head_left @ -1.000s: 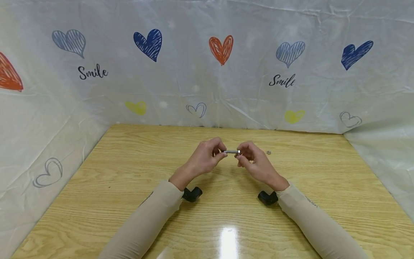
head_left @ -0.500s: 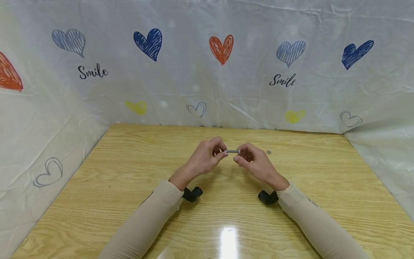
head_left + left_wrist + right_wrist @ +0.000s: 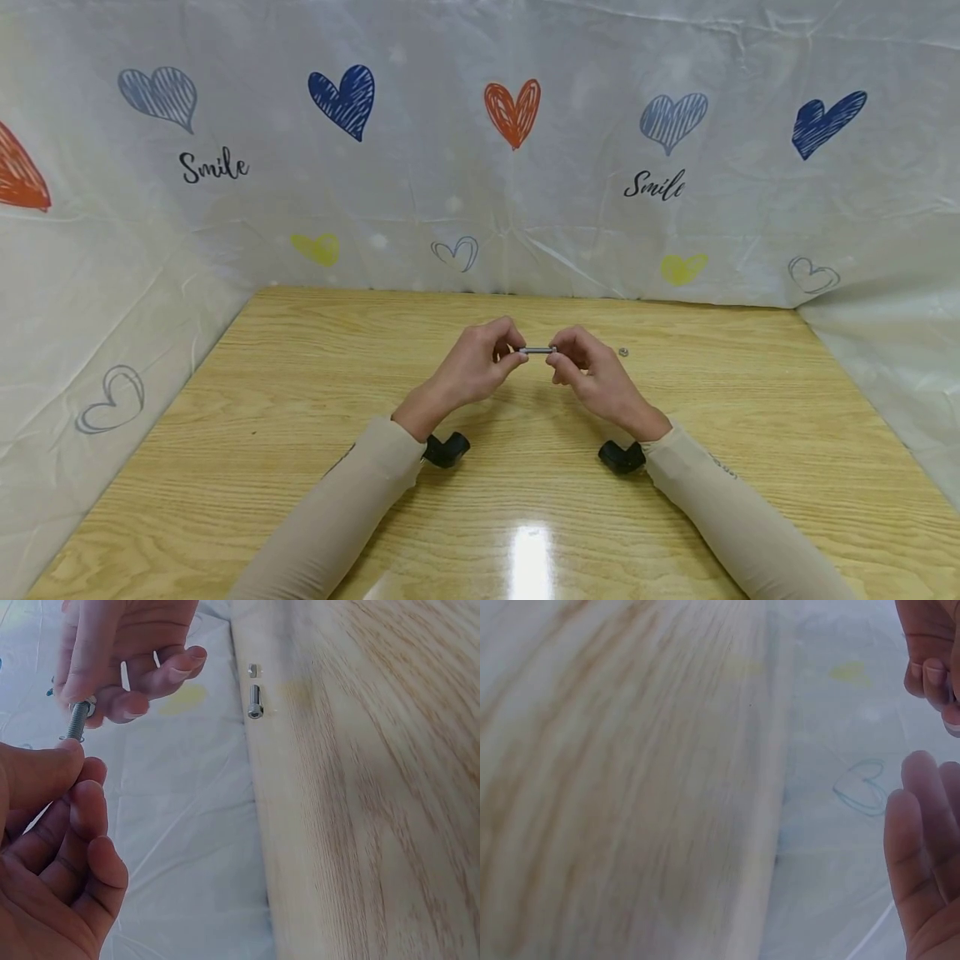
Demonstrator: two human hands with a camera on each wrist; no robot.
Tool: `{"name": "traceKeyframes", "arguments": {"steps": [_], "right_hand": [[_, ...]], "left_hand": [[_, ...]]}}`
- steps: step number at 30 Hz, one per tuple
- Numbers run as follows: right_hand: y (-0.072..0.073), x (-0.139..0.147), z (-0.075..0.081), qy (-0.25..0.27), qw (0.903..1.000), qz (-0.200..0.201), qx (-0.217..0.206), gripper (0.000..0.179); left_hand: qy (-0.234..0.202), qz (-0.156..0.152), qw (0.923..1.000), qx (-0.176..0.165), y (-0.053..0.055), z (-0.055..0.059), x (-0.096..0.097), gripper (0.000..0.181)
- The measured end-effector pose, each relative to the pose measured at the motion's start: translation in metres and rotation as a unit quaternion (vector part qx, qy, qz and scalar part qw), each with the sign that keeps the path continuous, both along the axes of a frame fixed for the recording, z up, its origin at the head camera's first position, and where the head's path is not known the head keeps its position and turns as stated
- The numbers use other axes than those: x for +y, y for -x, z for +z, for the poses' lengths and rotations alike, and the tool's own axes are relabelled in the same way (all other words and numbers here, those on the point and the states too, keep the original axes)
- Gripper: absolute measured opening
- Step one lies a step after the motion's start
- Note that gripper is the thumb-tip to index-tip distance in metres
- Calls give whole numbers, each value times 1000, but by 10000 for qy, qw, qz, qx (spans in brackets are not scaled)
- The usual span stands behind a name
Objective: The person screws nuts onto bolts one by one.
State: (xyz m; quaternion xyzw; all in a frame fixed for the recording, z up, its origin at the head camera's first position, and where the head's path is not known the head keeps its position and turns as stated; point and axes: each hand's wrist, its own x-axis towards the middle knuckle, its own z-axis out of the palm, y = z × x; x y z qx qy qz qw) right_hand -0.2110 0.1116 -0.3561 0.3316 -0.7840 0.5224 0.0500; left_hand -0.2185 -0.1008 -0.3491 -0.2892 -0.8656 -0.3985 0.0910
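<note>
Above the table, my left hand (image 3: 476, 362) pinches one end of a metal bolt (image 3: 536, 351) between thumb and forefinger. The bolt lies level, its threaded shank (image 3: 76, 724) showing between the two hands in the left wrist view. At the other end sits a nut (image 3: 91, 705), held by the thumb and forefinger of my right hand (image 3: 596, 379); the other fingers of that hand are loosely bent. My left fingers hide the bolt's far end. In the right wrist view, only parts of the right hand (image 3: 926, 862) and left hand (image 3: 934, 652) show.
On the wooden table (image 3: 300, 375) lies a loose nut (image 3: 623, 352), right of the right hand. A second bolt (image 3: 256, 701) lies near it in the left wrist view. A white cloth (image 3: 420, 183) with printed hearts hangs behind the table.
My right thumb and fingers have shifted around the nut, the thumb moving forward and then back. The left hand and the bolt have stayed nearly still.
</note>
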Motion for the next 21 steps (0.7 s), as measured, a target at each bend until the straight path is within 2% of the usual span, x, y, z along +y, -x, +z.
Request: {"name": "traceKeyframes", "arguments": {"steps": [3,9,14,21], "right_hand": [[2,1,-2,-96,9998,-108,-116,9],[19,7,-24,-118,9992,-280,-268,15],[20,9,-27,-17,9999,-139,-48,27],[21,7,-28,44,9999,10,122,18]], "left_hand": [[-4,23,10000,-10,-1,1,1,7],[-28,-11,10000,-12,-1,0,1,7],[-30,-2,10000,-9,-1,0,0,6],[-1,-9,10000,6,-1,-1,0,6]]}}
